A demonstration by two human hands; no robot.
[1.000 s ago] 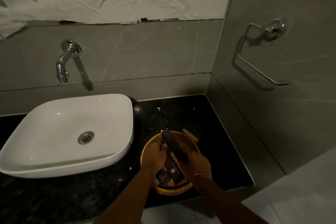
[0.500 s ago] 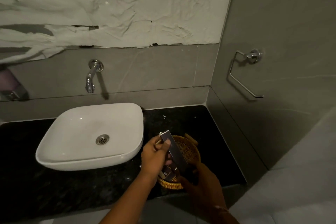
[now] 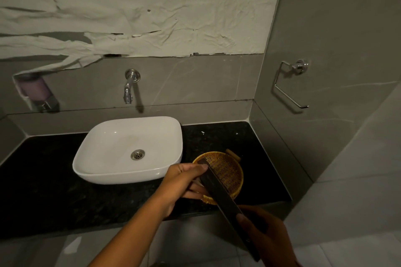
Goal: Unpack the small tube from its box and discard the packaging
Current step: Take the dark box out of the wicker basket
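A long, dark, narrow box is held slanted above the front of the counter, between both hands. My left hand pinches its upper end with thumb and fingers. My right hand grips its lower end, close to the camera. Just behind the box, a round woven basket with a wooden handle stands on the black counter. The part of its inside that shows looks bare. No tube is visible.
A white basin sits on the counter left of the basket, under a chrome wall tap. A soap dispenser is on the left wall, a chrome towel ring on the right wall. Tiled floor lies below.
The view has pulled back and up from the counter. The dark box has been lifted out of the basket toward me; my right hand now holds its lower end in front of the counter edge.
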